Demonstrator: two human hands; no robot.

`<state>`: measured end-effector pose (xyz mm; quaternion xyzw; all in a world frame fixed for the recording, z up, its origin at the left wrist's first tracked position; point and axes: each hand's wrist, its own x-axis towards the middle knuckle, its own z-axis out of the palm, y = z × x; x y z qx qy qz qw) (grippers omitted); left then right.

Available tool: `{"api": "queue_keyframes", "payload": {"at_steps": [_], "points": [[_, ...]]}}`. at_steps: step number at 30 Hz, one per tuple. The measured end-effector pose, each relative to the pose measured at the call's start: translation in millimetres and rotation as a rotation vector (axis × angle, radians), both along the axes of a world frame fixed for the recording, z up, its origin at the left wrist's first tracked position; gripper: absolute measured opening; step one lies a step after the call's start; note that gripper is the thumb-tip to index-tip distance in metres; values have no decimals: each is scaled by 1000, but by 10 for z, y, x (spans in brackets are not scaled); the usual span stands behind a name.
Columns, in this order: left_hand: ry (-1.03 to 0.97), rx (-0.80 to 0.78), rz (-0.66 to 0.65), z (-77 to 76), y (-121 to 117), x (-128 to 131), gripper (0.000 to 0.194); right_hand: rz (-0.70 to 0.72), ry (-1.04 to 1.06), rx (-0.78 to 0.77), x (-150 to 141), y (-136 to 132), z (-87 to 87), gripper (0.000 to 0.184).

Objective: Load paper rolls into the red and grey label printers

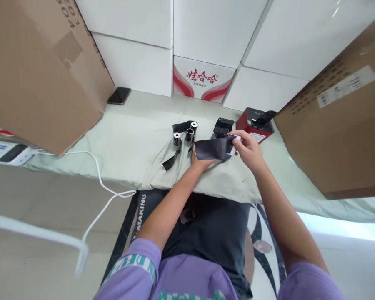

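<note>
My right hand (249, 151) pinches the end of a wide black paper strip (211, 148) whose white underside shows by the fingertips. My left hand (201, 163) lies under the strip's other end; its fingers are mostly hidden, so its grip cannot be made out. Just behind the strip is a small black device (224, 126) with its lid raised, partly covered by the strip. Left of the hands stand several small rolls with black outer paper, among them a front roll (176, 139) and a back roll (193, 126), with loose black tails on the cloth.
A red and black box (255, 124) stands at the right. Cardboard cartons (43, 71) (340, 125) flank the cloth-covered table (128, 137). White boxes (203, 79) line the back. A phone (119, 96) lies back left; a white cable (96, 166) hangs over the front edge.
</note>
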<state>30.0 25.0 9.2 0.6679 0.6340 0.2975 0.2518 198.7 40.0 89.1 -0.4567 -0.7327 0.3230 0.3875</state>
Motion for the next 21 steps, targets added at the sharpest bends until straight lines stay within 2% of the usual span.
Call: {"api": "queue_keyframes", "payload": {"at_steps": [4,6,8,10,13,17,21], "points": [[12,75,36,-35,-5,-1,55,65,97,-120,-4,-33,-21,58],[33,97,68,-49,-15,1,60,87,116,-170,-4,-45,-4,58],[57,91,82,-57,-21,5,67,96,91,-150,7,-69,33,58],[84,75,86,-60,-24,13,64,117,30,-72,25,-121,89,62],[96,68,106,-72,-37,30,59,165,-104,150,59,-260,191,64],[46,103,111,-99,-55,30,66,229,-276,407,103,-481,294,35],[98,77,32,-104,-12,-21,58,255,-268,478,139,-605,303,18]]}}
